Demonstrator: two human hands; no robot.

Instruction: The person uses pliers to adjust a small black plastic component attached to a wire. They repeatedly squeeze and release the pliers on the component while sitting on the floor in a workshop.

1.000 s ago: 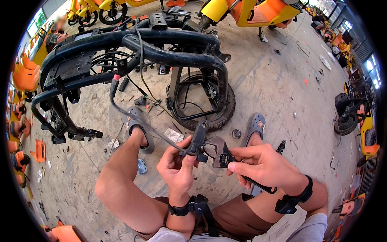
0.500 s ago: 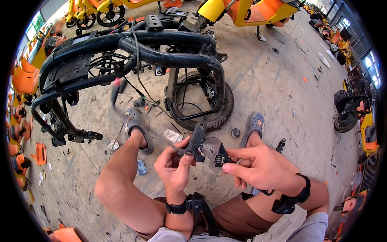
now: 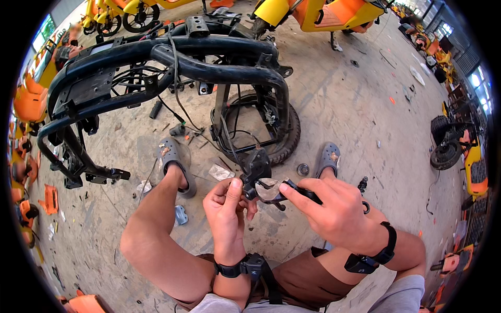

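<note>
A black brake lever assembly [image 3: 258, 166] is held up between my hands above the floor, with a thin cable running from it toward the wheel. My left hand [image 3: 225, 206] is closed at its left side, thumb and fingertips against the lower part of the housing. On the other side, my right hand [image 3: 334, 208] grips the dark elongated lever end, its index finger stretched along the top. The palm hides part of that end. Beyond them stands a bare black scooter frame [image 3: 224, 73], with a wheel and tyre [image 3: 294, 128] under its near end.
Small parts lie around my feet: a black ring [image 3: 302, 169], a spring-like piece [image 3: 363, 183], a blue-grey plate [image 3: 180, 215] and a crumpled wrapper [image 3: 221, 172]. Yellow-orange scooters [image 3: 334, 18] stand at the back. A partly stripped scooter [image 3: 448, 151] is at the right.
The brake lever has been turned, so its housing now faces up toward me. My right hand has rolled over, with its index finger now on top. The left fingers have shifted lower.
</note>
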